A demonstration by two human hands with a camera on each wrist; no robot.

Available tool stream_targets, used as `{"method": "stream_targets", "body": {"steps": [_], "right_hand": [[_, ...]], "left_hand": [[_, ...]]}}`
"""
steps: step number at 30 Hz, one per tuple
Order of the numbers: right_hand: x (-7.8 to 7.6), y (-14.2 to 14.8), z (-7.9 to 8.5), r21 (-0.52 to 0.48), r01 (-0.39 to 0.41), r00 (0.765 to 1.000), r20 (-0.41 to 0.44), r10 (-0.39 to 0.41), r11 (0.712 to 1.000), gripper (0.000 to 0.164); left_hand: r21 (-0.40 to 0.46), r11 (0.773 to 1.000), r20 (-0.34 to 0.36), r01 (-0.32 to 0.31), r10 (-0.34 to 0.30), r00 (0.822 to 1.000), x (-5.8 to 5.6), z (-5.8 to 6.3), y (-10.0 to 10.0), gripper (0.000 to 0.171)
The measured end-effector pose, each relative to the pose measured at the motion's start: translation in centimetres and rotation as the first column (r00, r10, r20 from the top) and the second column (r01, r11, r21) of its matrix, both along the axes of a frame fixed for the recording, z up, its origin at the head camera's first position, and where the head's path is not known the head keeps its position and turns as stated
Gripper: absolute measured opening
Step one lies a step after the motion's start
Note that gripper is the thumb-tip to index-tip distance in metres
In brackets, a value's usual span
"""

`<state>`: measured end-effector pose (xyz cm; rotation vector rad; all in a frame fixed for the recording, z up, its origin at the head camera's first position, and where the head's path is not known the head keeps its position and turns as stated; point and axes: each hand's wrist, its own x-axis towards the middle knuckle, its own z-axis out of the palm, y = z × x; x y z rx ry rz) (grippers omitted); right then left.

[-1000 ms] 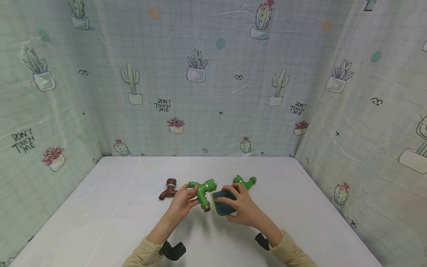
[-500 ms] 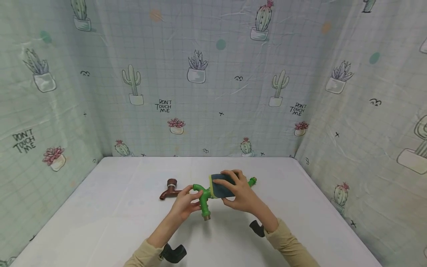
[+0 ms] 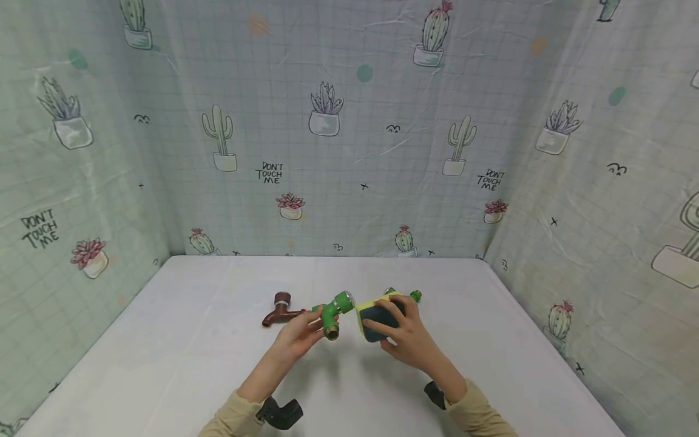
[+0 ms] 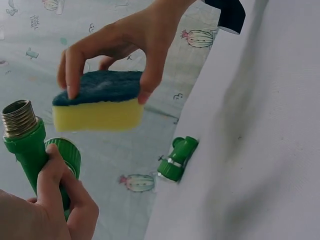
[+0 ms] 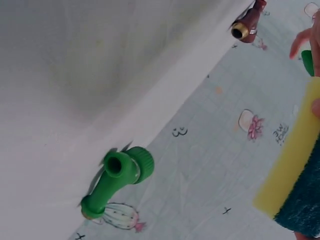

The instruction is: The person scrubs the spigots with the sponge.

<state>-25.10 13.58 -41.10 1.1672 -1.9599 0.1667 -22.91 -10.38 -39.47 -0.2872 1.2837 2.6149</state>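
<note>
A green plastic tap (image 3: 328,318) with a ribbed knob and a bare metal thread is held up above the table by my left hand (image 3: 299,337), thumb and fingers gripping its body. The threaded end (image 4: 19,120) points upward in the left wrist view. Just right of the knob, my right hand (image 3: 408,332) grips a two-layer sponge (image 4: 97,115), yellow foam below and dark scouring pad on top. A small gap separates sponge and tap. My right hand and the sponge partly hide a second green tap (image 5: 112,180) lying on the table behind.
Beyond my left hand a brown tap (image 3: 281,311) lies on the white table (image 3: 191,340). Patterned cactus cloth (image 3: 360,152) hangs behind the table and along both sides. Dark wrist-camera mounts (image 3: 281,414) sit at both wrists.
Half a second ago the sponge covered the held tap's knob; now it has moved off to the right and tilted, baring the knob. The tap has turned, its threaded end facing me more.
</note>
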Motion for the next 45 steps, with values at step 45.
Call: {"method": "stream_targets", "body": {"steps": [45], "right_hand": [[0.5, -0.9, 2.2, 0.009, -0.034, 0.975, 0.22, 0.031, 0.999, 0.064]], "left_hand": [[-0.766, 0.62, -0.178, 0.168, -0.456, 0.872, 0.4, 0.0, 0.5, 0.05]]}}
